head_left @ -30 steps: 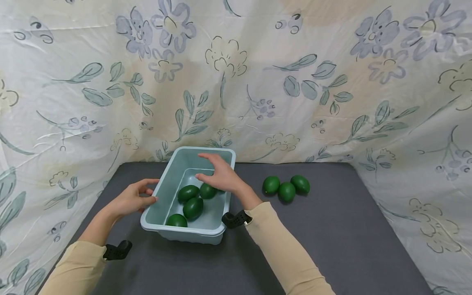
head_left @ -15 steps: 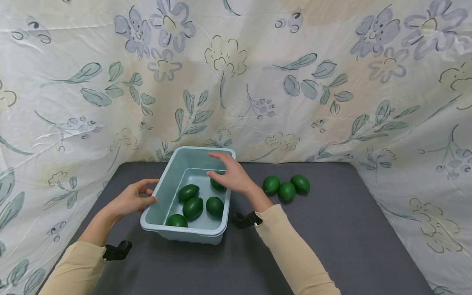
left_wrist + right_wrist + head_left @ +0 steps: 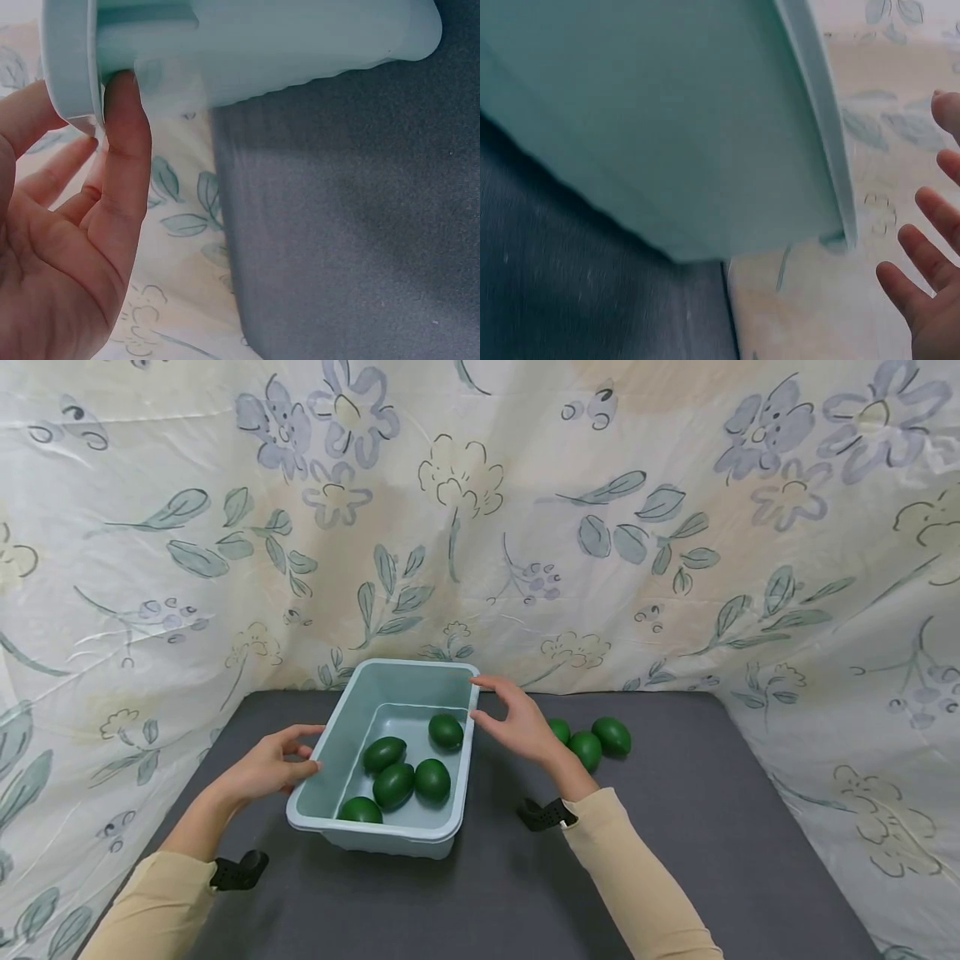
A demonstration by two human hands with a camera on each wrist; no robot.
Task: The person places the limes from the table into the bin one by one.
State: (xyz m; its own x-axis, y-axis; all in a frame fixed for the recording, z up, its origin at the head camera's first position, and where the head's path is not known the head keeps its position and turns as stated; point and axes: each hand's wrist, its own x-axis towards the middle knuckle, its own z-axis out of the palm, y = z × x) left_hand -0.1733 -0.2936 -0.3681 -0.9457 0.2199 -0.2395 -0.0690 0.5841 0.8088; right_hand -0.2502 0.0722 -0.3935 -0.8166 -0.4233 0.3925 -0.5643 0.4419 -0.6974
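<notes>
Pinching the left rim of the pale blue-green tub (image 3: 371, 828), the left hand (image 3: 266, 764) stays out of its inside in the head view, thumb and fingers at the edge. Inside the tub are five dark green fruits: one (image 3: 446, 732) near the right wall toward the far end, a cluster of three in the middle (image 3: 384, 753) (image 3: 393, 785) (image 3: 432, 781), and one (image 3: 360, 810) at the near left, partly hidden by the near rim. Just right of the tub, the right hand (image 3: 521, 722) holds nothing, its thumb and fingers spread apart beside the rim. Farther right of the tub sit three more green fruits (image 3: 586, 750) close together, one partly covered by the right hand. Each arm has a beige sleeve (image 3: 637, 877) and a black wristband (image 3: 546, 814). The dark grey table (image 3: 712, 827) extends around the tub, and a flowered cloth (image 3: 660, 618) hangs behind it. In the left wrist view, one fingertip tucks under the tub's lip while another digit goes over the other side, so the rim is gripped between them. In the right wrist view, the right hand's fingers are parted and stand clear of the tub's outer wall.
</notes>
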